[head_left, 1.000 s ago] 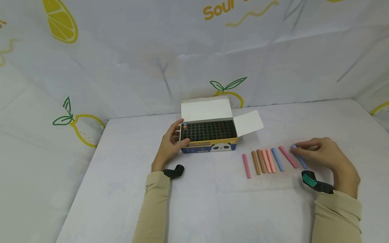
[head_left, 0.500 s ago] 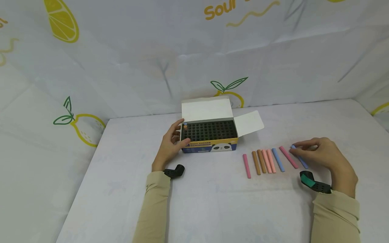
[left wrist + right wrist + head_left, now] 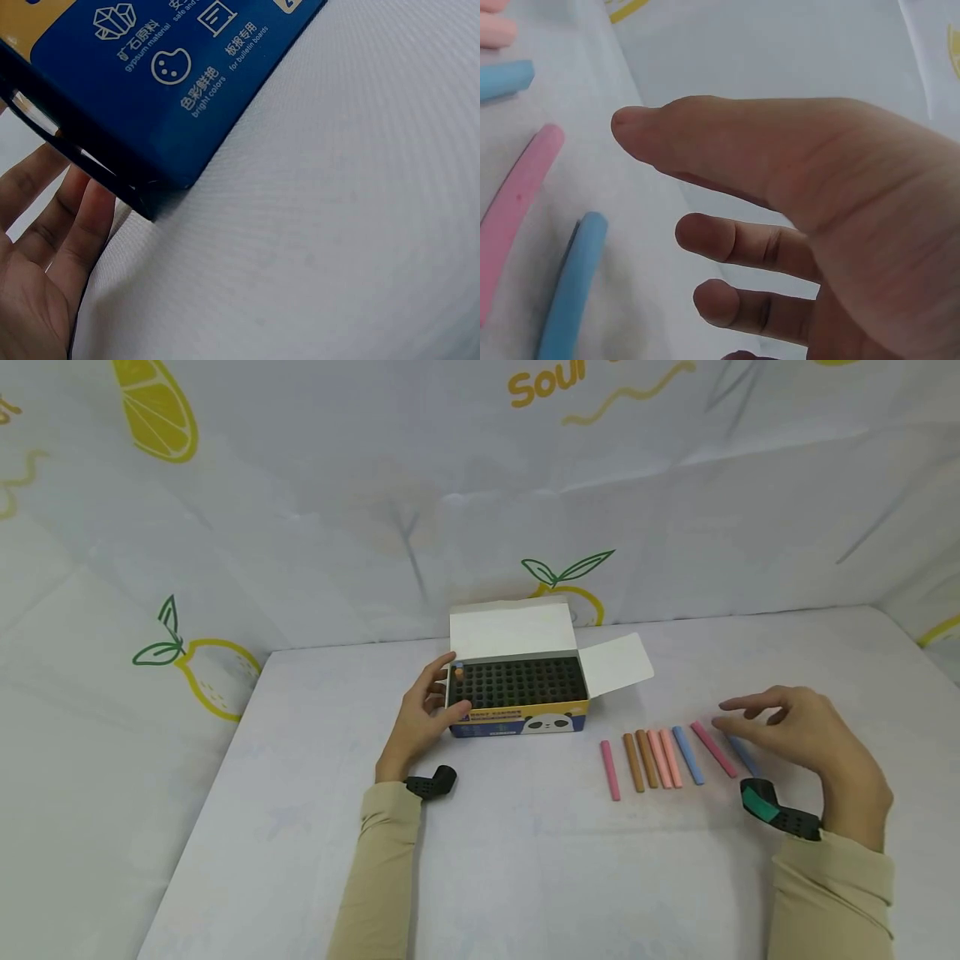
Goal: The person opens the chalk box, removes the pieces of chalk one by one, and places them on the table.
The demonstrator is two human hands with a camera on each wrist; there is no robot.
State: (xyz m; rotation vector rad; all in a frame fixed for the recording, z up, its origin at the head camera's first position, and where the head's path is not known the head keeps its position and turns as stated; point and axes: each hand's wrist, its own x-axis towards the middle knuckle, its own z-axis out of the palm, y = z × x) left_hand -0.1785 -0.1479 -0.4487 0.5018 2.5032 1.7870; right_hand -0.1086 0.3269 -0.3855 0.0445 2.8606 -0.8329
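Note:
A blue and yellow chalk box [image 3: 491,727] with a panda on its front stands with its lid up, showing a dark insert full of holes. Two chalk sticks, one orange [image 3: 459,674] and one blue, sit upright in its left corner holes. My left hand [image 3: 420,718] grips the box's left end, thumb at the front; the left wrist view shows fingers at its end [image 3: 82,217]. My right hand [image 3: 813,739] hovers just above a blue chalk stick [image 3: 577,292] on the table, fingers apart and holding nothing. Left of that stick lies a pink chalk stick [image 3: 714,749].
More chalk sticks lie in a row leftward: another blue one [image 3: 687,756], two light pink ones [image 3: 665,758], two brown ones [image 3: 640,760] and a pink one [image 3: 611,770]. The box's side flap [image 3: 617,662] sticks out to the right. A printed cloth wall [image 3: 337,527] rises behind the table.
My right hand has let go of the far-right blue chalk stick and lifted slightly, its thumb and forefinger now apart from it. The left hand and box keep their place.

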